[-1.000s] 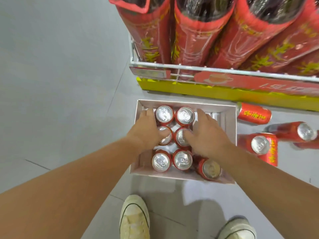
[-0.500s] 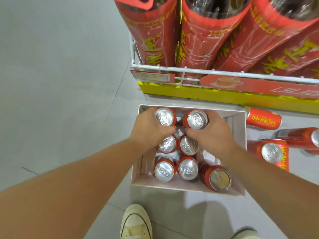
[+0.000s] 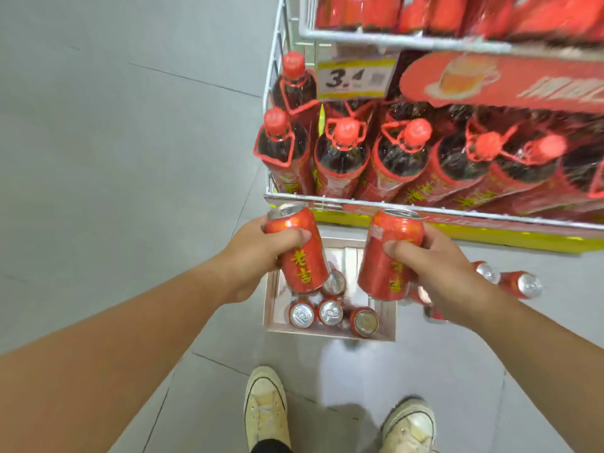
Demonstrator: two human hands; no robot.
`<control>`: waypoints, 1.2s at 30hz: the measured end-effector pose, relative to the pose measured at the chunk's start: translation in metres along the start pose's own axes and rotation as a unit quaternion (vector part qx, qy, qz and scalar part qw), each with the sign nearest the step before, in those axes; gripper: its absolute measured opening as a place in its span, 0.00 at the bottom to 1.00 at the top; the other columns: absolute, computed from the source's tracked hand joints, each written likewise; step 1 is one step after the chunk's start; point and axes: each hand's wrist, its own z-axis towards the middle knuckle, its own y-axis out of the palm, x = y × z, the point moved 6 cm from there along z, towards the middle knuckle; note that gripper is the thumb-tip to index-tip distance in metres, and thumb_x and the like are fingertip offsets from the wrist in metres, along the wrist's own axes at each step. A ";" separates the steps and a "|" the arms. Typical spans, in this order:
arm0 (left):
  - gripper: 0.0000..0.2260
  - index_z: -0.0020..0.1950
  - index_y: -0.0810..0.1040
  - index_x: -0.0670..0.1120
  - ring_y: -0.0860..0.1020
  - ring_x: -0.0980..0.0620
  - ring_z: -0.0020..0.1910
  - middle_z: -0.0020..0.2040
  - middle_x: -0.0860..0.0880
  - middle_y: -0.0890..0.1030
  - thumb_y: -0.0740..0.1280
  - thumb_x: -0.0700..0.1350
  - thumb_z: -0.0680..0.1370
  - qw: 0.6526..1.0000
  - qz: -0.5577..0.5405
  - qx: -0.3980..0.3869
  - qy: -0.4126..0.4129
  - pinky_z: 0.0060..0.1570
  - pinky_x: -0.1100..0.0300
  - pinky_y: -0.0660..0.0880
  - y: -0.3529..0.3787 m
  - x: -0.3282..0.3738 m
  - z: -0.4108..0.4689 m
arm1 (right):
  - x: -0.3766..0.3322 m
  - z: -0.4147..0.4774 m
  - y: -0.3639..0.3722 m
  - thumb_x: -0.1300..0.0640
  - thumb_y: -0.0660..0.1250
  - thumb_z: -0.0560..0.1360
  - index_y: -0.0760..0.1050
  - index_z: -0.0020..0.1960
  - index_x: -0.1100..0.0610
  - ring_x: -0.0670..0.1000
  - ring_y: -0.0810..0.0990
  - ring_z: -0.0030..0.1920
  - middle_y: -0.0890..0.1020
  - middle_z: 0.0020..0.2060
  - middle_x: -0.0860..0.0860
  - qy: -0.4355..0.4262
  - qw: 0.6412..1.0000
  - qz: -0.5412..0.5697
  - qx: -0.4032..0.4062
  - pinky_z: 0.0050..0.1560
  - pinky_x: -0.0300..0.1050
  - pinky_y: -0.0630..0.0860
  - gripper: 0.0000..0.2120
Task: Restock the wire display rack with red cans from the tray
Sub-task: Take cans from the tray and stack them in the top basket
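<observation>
Grey tiled floor [image 3: 130,158] lies open to the left, and the wire rack [image 3: 425,209] has its front rail just beyond both hands. The left hand [image 3: 258,256] grips the left can [image 3: 300,256] and the right hand [image 3: 438,273] grips the right can [image 3: 389,256]. Both cans are held above the tray [image 3: 271,308], near the rail.

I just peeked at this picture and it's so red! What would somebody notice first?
First come two red cans held up over the tray on the floor: the left hand holds the left can and the right hand holds the right can. Just behind them, big dark bottles with red caps crowd the wire rack.
</observation>
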 end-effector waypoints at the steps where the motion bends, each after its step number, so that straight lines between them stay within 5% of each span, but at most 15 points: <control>1: 0.10 0.54 0.80 0.46 0.85 0.51 0.43 0.46 0.47 0.86 0.74 0.41 0.73 1.000 -0.012 0.003 -0.003 0.40 0.60 0.81 0.005 0.013 -0.014 | -0.016 -0.013 -0.004 0.57 0.74 0.69 0.80 0.45 0.51 0.49 0.79 0.39 0.82 0.37 0.48 -0.009 1.000 0.002 0.006 0.43 0.47 0.77 0.07; 3: 0.05 0.52 0.80 0.48 0.84 0.54 0.39 0.42 0.50 0.85 0.71 0.43 0.77 1.000 -0.013 0.011 -0.001 0.38 0.60 0.81 0.014 0.041 -0.041 | -0.049 -0.039 -0.013 0.58 0.74 0.73 0.81 0.46 0.52 0.50 0.81 0.42 0.84 0.40 0.49 -0.020 1.000 0.004 0.023 0.48 0.53 0.77 0.04; 6: 0.04 0.49 0.81 0.48 0.85 0.53 0.41 0.43 0.50 0.86 0.72 0.45 0.77 0.999 0.018 0.018 0.022 0.40 0.59 0.80 0.028 0.094 -0.084 | -0.105 -0.082 -0.028 0.54 0.75 0.72 0.83 0.47 0.50 0.54 0.81 0.42 0.84 0.39 0.49 -0.039 0.998 0.004 0.051 0.44 0.56 0.78 0.05; 12: 0.05 0.48 0.83 0.48 0.84 0.58 0.36 0.37 0.55 0.86 0.75 0.45 0.74 0.992 0.072 0.030 0.102 0.33 0.67 0.78 0.046 0.245 -0.175 | -0.247 -0.165 -0.059 0.58 0.75 0.73 0.79 0.54 0.56 0.41 0.83 0.40 0.86 0.42 0.47 -0.110 0.988 0.006 0.111 0.46 0.46 0.80 0.12; 17: 0.03 0.45 0.82 0.47 0.83 0.58 0.33 0.36 0.54 0.85 0.74 0.45 0.75 0.981 0.088 0.041 0.169 0.32 0.67 0.77 0.053 0.365 -0.253 | -0.361 -0.241 -0.086 0.51 0.77 0.69 0.79 0.52 0.55 0.52 0.86 0.48 0.87 0.45 0.50 -0.148 0.975 0.000 0.167 0.54 0.57 0.82 0.15; 29: 0.15 0.49 0.84 0.42 0.83 0.49 0.38 0.42 0.45 0.86 0.77 0.52 0.71 0.931 0.152 -0.038 0.329 0.37 0.56 0.81 0.136 0.621 -0.452 | -0.599 -0.435 -0.149 0.49 0.77 0.69 0.81 0.46 0.54 0.43 0.83 0.37 0.85 0.39 0.47 -0.281 0.925 0.001 0.254 0.43 0.42 0.81 0.11; 36: 0.06 0.41 0.83 0.46 0.81 0.54 0.31 0.31 0.53 0.83 0.76 0.47 0.74 0.905 0.127 -0.029 0.404 0.33 0.60 0.78 0.199 0.727 -0.501 | -0.686 -0.483 -0.234 0.44 0.77 0.66 0.81 0.51 0.54 0.48 0.85 0.43 0.86 0.43 0.48 -0.334 0.900 0.007 0.281 0.46 0.47 0.81 0.19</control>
